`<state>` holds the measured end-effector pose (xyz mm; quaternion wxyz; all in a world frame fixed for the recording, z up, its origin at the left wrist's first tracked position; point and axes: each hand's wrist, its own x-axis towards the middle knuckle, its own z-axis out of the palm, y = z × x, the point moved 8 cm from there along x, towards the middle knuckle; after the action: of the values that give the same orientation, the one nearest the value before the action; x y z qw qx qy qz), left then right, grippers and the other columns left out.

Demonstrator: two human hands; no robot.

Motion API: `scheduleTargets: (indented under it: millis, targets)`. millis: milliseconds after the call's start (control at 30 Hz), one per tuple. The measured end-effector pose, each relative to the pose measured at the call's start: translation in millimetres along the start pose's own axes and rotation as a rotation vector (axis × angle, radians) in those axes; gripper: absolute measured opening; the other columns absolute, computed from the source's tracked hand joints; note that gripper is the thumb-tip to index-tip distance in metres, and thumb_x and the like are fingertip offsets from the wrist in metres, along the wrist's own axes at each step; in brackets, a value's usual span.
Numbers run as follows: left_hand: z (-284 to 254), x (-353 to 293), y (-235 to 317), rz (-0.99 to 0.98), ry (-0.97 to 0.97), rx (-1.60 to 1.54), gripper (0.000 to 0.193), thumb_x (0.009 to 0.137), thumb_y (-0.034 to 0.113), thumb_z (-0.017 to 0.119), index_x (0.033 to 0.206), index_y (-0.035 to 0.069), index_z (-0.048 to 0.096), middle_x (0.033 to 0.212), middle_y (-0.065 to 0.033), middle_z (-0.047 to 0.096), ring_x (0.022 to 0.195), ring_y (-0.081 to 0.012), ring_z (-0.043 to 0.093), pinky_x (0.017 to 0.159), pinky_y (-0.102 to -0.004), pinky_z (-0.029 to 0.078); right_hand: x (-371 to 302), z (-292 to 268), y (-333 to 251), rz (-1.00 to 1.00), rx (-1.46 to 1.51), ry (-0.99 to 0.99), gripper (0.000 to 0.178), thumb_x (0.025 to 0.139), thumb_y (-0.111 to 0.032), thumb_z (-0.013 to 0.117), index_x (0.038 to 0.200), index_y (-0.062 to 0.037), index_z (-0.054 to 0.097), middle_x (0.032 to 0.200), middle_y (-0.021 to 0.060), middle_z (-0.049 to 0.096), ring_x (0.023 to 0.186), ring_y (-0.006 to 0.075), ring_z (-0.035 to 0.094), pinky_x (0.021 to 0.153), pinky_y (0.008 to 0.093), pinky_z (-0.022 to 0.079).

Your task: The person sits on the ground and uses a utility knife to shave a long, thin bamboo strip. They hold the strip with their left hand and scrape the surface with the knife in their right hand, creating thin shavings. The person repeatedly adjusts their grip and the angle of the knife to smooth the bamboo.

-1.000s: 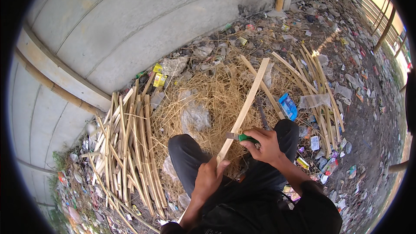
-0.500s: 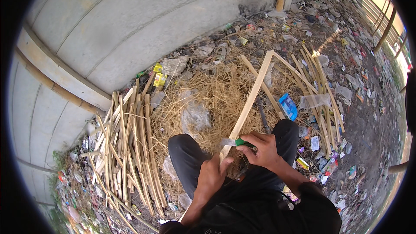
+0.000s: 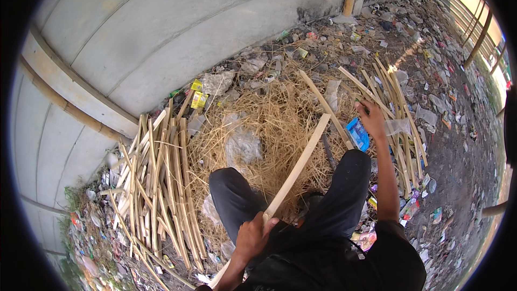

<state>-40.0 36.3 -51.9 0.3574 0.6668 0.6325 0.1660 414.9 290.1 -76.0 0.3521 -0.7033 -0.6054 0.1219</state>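
Observation:
My left hand [image 3: 253, 237] grips the lower part of a pale bamboo strip [image 3: 299, 167]. The strip slants up and away from my lap, its far end over the shavings. Stretched out to the right, my right hand [image 3: 371, 118] is beside another bamboo strip [image 3: 367, 91] at the edge of the right-hand pile. Its fingers are curled, and a bit of green at their tips looks like the handle of the knife [image 3: 356, 100]. The knife's blade cannot be made out. My bent knees [image 3: 350, 178] lie on either side of the held strip.
A large heap of bamboo strips [image 3: 161, 194] lies to my left, a smaller pile [image 3: 404, 145] to my right. Straw-like shavings [image 3: 280, 108] cover the ground ahead, with a blue packet [image 3: 358, 133] nearby. Scattered litter surrounds them, and a concrete wall [image 3: 204, 27] stands behind.
My right hand has moved from the held strip, where the green-handled knife was against it, out toward the right pile. The held strip's far end has come lower and nearer.

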Motion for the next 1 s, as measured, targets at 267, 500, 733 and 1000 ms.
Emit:
scheduleTargets:
  millis: [267, 500, 733, 1000]
  targets:
    - [-32.4, 32.0, -13.0, -0.041, 0.176, -0.16, 0.036, 0.112, 0.031, 0.06, 0.104, -0.003, 0.065, 0.065, -0.0203, 0.066, 0.063, -0.0439, 0.069, 0.059, -0.049, 0.052, -4.1, 39.5, 81.0, 0.074, -0.33, -0.513, 0.046, 0.104, -0.039, 0.069, 0.13, -0.0018, 0.073, 0.108, 0.0194, 0.079, 0.099, 0.0308, 0.077, 0.086, 0.0462, 0.057]
    - [-35.6, 40.6, -4.0, -0.065, 0.123, -0.259, 0.032, 0.111, 0.03, 0.064, 0.108, -0.001, 0.072, 0.065, -0.0131, 0.067, 0.059, -0.0293, 0.071, 0.06, -0.0407, 0.052, -31.0, -9.3, -21.1, 0.097, -0.092, -0.131, 0.042, 0.108, -0.043, 0.063, 0.126, -0.0055, 0.072, 0.1, 0.0225, 0.077, 0.095, 0.0393, 0.076, 0.084, 0.0467, 0.056]
    - [-31.7, 51.9, 36.7, 0.03, 0.051, -0.283, 0.03, 0.109, 0.027, 0.067, 0.117, -0.001, 0.073, 0.069, -0.0197, 0.065, 0.063, -0.0332, 0.07, 0.061, -0.0426, 0.05, -131.5, 6.4, -183.6, -0.361, 0.368, -0.112, 0.032, 0.105, -0.033, 0.072, 0.119, -0.0046, 0.068, 0.093, 0.0131, 0.076, 0.072, 0.0279, 0.074, 0.062, 0.0347, 0.054]
    - [-32.4, 52.3, 67.8, 0.129, 0.171, -0.284, 0.022, 0.109, 0.019, 0.065, 0.11, -0.002, 0.066, 0.072, -0.0236, 0.066, 0.065, -0.0442, 0.066, 0.06, -0.0477, 0.048, -192.3, 21.9, -243.0, -0.582, 0.303, -0.192, 0.034, 0.096, -0.036, 0.082, 0.113, -0.0092, 0.069, 0.09, 0.0051, 0.075, 0.069, 0.0246, 0.074, 0.057, 0.0369, 0.056]
